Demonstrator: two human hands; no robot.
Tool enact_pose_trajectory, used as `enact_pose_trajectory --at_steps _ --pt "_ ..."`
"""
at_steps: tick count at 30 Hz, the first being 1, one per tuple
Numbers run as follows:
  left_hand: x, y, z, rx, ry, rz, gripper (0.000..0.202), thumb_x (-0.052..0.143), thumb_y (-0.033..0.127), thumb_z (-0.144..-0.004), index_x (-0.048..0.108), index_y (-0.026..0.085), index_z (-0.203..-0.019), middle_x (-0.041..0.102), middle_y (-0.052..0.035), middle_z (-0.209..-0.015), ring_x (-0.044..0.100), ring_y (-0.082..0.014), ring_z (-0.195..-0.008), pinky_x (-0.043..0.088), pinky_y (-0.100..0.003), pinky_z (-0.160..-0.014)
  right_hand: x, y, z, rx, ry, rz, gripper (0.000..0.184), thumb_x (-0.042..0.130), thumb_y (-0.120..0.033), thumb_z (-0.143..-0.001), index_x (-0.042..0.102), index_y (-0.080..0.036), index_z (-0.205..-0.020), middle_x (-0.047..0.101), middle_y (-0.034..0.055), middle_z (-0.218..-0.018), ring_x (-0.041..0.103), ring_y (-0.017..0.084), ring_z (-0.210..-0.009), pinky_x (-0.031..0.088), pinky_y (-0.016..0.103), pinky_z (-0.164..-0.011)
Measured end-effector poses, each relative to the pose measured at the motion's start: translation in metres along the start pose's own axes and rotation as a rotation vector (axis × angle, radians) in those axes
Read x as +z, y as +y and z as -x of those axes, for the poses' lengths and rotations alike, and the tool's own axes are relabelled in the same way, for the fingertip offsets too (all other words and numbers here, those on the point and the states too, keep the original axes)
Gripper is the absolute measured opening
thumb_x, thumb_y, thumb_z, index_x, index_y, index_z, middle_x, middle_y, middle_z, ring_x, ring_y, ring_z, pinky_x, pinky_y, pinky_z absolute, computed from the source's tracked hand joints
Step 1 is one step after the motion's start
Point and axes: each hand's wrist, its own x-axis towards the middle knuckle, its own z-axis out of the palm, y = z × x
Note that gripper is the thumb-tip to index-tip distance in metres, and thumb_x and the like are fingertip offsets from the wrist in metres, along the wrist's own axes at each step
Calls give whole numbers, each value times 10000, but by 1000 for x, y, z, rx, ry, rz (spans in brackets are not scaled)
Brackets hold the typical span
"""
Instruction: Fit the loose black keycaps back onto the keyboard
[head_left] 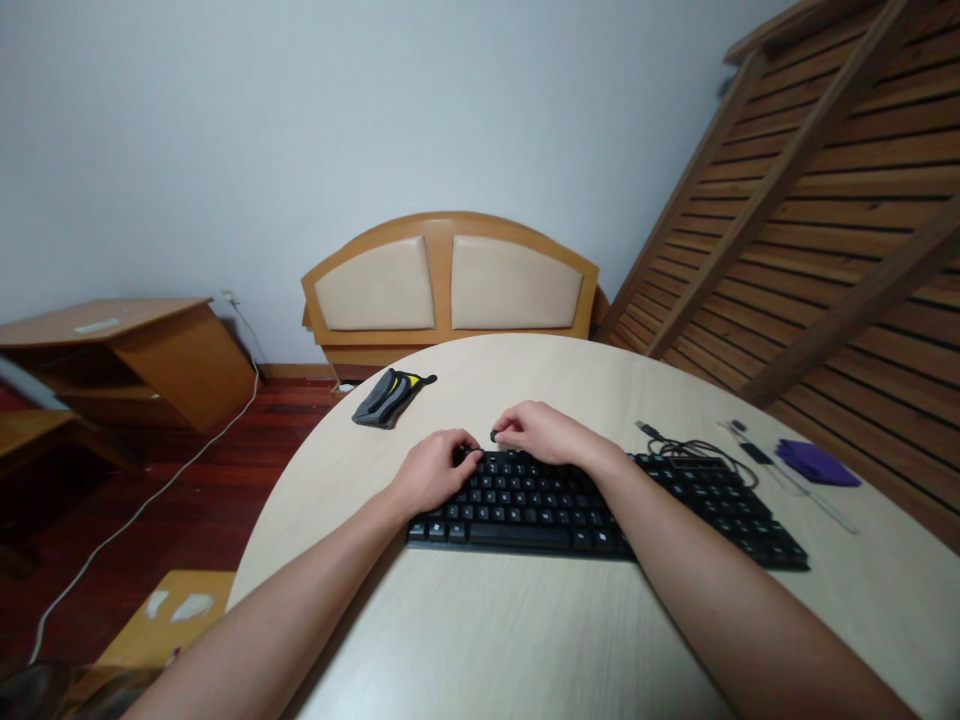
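A black keyboard [517,535] lies flat on the round, pale wood-topped table [480,640]. My left hand [439,468] is closed over its upper left corner, thumb and fingers bent at the top row of keys. Just above the top edge, my right hand [536,432] pinches a small black keycap [493,436] between thumb and fingertips. My right forearm crosses over the keyboard and hides some of its keys. What lies directly under the left fingers is partly hidden.
A grey, black and yellow folded cloth item [391,398] lies at the table's left. Behind the keyboard's right end are its coiled USB cable [690,448], a thin wire tool [799,480] and a purple cloth [816,462]. A headboard [450,225] stands beyond the table.
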Motion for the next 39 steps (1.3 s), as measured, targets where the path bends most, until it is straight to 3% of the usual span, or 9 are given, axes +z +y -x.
enact_pose_trajectory --at_steps 8,24,39 --pt "-1 -1 1 10 0 14 203 554 332 -930 709 210 -982 744 -48 -1001 670 -250 -957 493 -328 -818 2 -10 10 -65 -35 -54 195 616 -237 -894 786 -186 -974 787 53 -958 714 197 -877 504 251 -756" --pt "2 -4 0 23 6 27 189 564 323 -935 711 209 -967 743 -39 -974 670 -231 -910 493 -314 -822 3 -31 20 45 -22 240 208 595 -294 -921 766 -215 -1009 757 107 -1060 686 279 -1015 483 326 -819" --pt "1 -4 0 26 10 24 197 563 330 -936 714 210 -977 745 -41 -975 674 -235 -914 495 -313 -799 5 -20 13 25 -38 164 215 587 -289 -911 782 -210 -957 772 90 -1010 700 229 -961 468 282 -819"
